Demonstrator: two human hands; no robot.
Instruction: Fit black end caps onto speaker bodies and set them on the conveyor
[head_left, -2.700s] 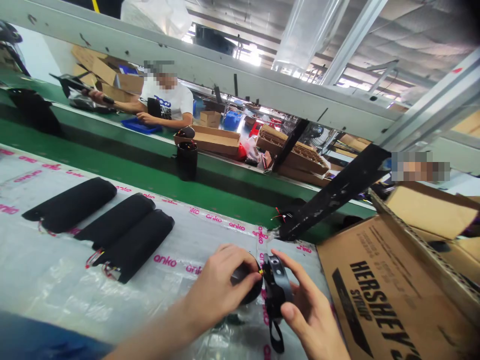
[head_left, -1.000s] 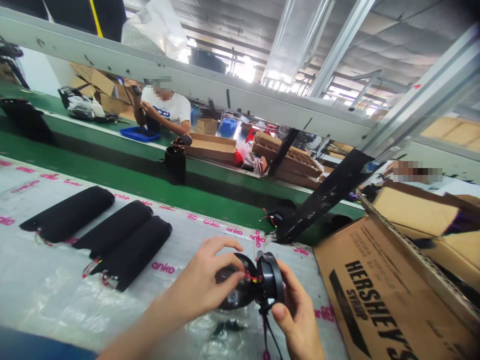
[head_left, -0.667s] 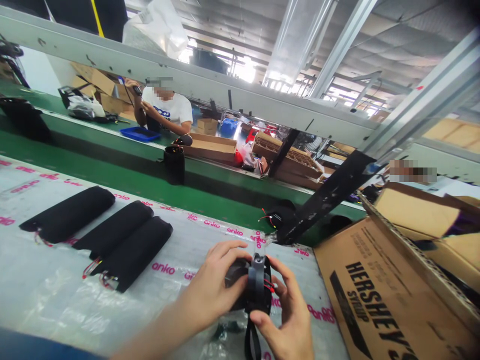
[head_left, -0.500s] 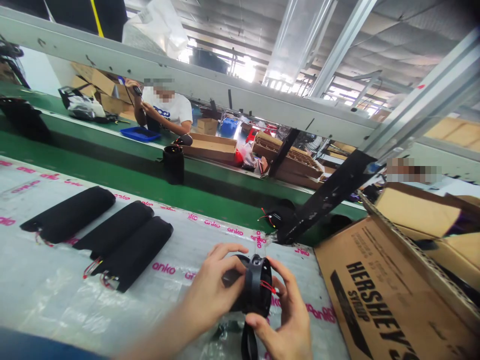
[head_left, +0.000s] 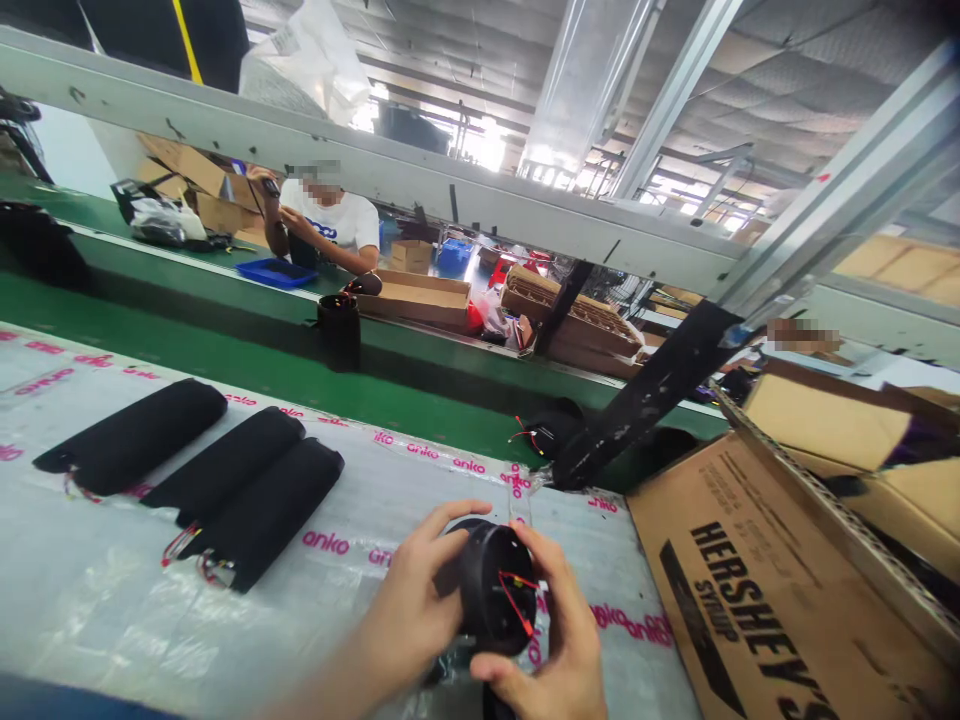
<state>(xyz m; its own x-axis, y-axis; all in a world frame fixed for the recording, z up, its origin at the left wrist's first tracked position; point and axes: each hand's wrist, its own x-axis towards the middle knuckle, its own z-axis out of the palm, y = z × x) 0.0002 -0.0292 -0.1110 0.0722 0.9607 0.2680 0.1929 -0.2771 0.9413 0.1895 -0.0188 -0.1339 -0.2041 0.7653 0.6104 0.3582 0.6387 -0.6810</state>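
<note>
Between my hands is a black cylindrical housing [head_left: 484, 590], its open end turned to the right. Thin red wires [head_left: 517, 590] with small connectors show inside and at the rim of that opening. My left hand [head_left: 424, 580] grips the housing from the left, fingers curved over its top and side. From the right, my right hand [head_left: 562, 630] holds the rim, thumb below and fingers above. A black strap-like part hangs under the housing, partly hidden by my right thumb. To the left, several black fabric-covered sleeves [head_left: 270, 510] lie on the wrapped tabletop, with wires at their near ends.
A cardboard box [head_left: 720, 560] stands close on the right. Beyond the plastic-covered table [head_left: 337, 620] runs a green conveyor [head_left: 255, 350] carrying black cylinders [head_left: 339, 335]. A black post [head_left: 649, 395] slants up past the box. Across the conveyor, a person [head_left: 330, 225] works near a blue tray [head_left: 276, 272].
The housing has turned, so its open end and the wires inside face me more. Both hands have shifted slightly left with it. The sleeves on the table stay put.
</note>
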